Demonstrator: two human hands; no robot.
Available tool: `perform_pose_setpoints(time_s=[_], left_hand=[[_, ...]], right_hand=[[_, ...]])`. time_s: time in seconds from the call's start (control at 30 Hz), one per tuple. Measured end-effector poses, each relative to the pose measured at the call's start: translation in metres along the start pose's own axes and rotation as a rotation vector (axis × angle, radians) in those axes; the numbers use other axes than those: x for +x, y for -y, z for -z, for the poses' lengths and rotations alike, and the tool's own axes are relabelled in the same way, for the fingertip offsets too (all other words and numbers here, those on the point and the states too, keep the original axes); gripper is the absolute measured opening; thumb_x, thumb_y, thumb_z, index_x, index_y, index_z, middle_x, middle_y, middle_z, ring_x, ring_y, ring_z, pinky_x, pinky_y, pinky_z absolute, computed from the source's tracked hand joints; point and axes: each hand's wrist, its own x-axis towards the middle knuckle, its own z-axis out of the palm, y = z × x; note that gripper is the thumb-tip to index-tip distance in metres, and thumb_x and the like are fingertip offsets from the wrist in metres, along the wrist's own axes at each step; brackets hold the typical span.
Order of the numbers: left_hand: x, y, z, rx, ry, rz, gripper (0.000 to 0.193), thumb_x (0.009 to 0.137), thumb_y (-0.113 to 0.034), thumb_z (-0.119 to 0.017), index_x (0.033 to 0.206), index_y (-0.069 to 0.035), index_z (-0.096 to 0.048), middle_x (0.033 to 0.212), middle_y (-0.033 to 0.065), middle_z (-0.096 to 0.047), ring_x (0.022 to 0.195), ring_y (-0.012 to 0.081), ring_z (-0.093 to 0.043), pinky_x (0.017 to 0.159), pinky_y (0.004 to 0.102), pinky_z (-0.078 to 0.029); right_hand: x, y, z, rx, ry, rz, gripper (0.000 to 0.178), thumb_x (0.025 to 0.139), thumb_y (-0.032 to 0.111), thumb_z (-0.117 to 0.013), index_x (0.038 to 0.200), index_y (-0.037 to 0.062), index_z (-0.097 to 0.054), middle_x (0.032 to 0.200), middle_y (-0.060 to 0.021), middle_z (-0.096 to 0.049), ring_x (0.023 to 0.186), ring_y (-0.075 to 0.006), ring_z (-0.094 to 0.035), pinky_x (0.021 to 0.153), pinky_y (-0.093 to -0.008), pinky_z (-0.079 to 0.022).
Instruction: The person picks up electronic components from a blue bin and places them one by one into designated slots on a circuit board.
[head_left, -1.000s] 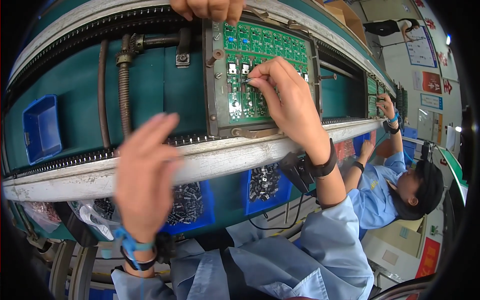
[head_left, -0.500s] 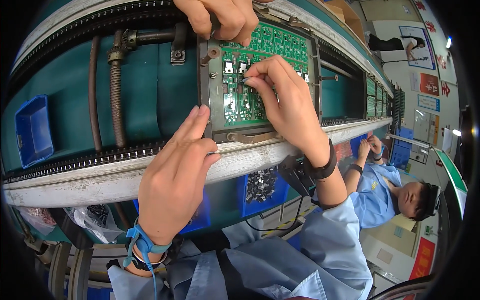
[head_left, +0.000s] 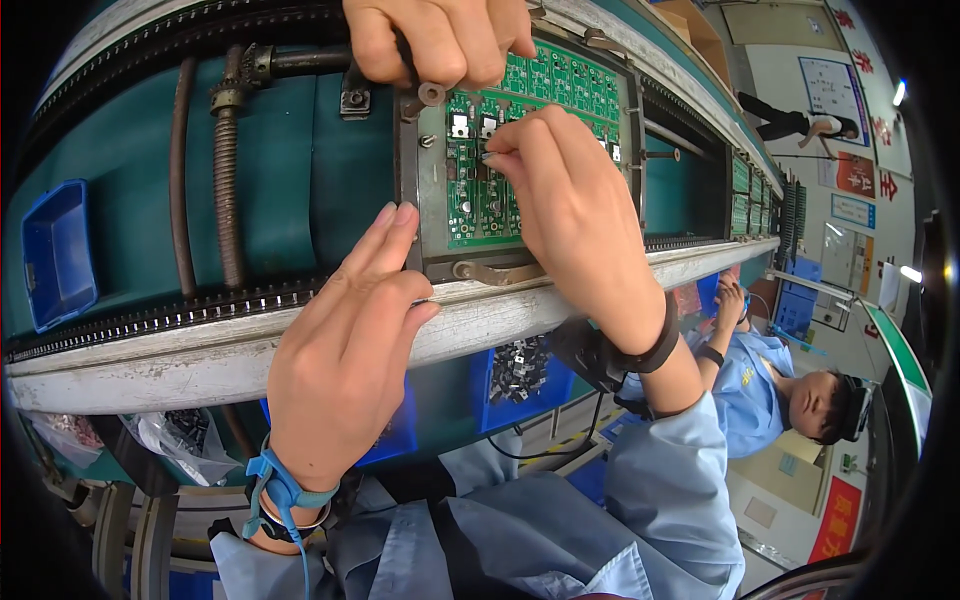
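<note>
A green circuit board panel [head_left: 560, 75] lies in a metal carrier frame [head_left: 409, 180] on the conveyor. My right hand [head_left: 580, 215] is over the panel, thumb and fingertips pinched on a small electronic component [head_left: 489, 156] with a pale tip, mostly hidden by the fingers. Black transistors [head_left: 488, 127] with metal tabs stand in a row just beyond those fingertips. My left hand [head_left: 340, 360] rests at the conveyor rail, two fingers stretched to the frame's left edge. Its thumb and forefinger press together on a small dark piece that I cannot make out.
Another person's hand [head_left: 440, 45] grips the frame's far left corner. A blue bin of black parts [head_left: 520, 370] sits below the pale rail [head_left: 150, 365]. An empty blue tray [head_left: 60, 255] lies at the left. A co-worker in blue [head_left: 765, 390] works at the right.
My right hand shifts slightly, still pinching at the panel. The other person's hand at the far corner moves a little nearer and right. My left hand stays at the frame's edge.
</note>
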Motion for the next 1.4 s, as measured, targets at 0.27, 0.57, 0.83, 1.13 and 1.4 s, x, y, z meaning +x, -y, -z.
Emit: perform_pose_setpoints(time_s=[0.27,0.57,0.83,1.13,1.4], left_hand=[[-0.001,0.0,-0.001,0.02,-0.024,-0.02,0.016,0.08,-0.001,-0.07,0.088,0.001,-0.057,0.121,0.0224,-0.063,0.117,0.0356,-0.06,0.088,0.0384,-0.054],[-0.004,0.004,-0.003,0.001,-0.044,-0.026,0.015,0.08,0.0,-0.069,0.089,0.002,-0.057,0.119,0.0224,-0.063,0.116,0.0359,-0.06,0.088,0.039,-0.054],[-0.005,0.002,0.0,-0.044,-0.009,0.004,0.007,0.086,0.003,-0.063,0.091,0.003,-0.058,0.127,0.0223,-0.061,0.122,0.0369,-0.056,0.093,0.0395,-0.05],[-0.007,-0.001,-0.002,-0.074,-0.076,0.052,0.009,0.086,0.001,-0.065,0.094,0.003,-0.061,0.122,0.02,-0.063,0.117,0.0325,-0.06,0.089,0.0371,-0.052],[-0.007,0.001,0.01,-0.42,-0.169,0.083,0.02,0.086,0.001,-0.067,0.105,0.003,-0.067,0.1,0.0105,-0.067,0.096,0.0202,-0.067,0.083,0.0272,-0.051]], right_hand=[[0.0,0.011,0.003,-0.077,0.007,0.034,0.011,0.083,0.0,-0.066,0.092,-0.0011,-0.059,0.082,-0.0133,-0.055,0.074,-0.0324,-0.058,0.066,-0.0404,-0.048],[0.005,0.003,0.014,0.13,0.059,-0.049,0.008,0.082,-0.003,-0.065,0.09,-0.0006,-0.066,0.082,-0.0132,-0.062,0.078,-0.0318,-0.063,0.067,-0.0364,-0.05],[0.003,0.007,0.013,0.133,0.042,-0.053,0.011,0.08,-0.004,-0.065,0.091,-0.0011,-0.067,0.08,-0.0129,-0.062,0.076,-0.032,-0.062,0.067,-0.0372,-0.049],[-0.015,0.033,0.023,-0.07,0.083,-0.026,0.033,0.07,-0.013,-0.058,0.099,-0.0035,-0.069,0.091,-0.0107,-0.055,0.088,-0.0285,-0.054,0.081,-0.0366,-0.041],[-0.028,0.03,0.023,-0.065,0.072,-0.105,0.041,0.07,-0.013,-0.056,0.107,-0.0002,-0.07,0.094,-0.0102,-0.054,0.091,-0.0267,-0.053,0.083,-0.0355,-0.039]])
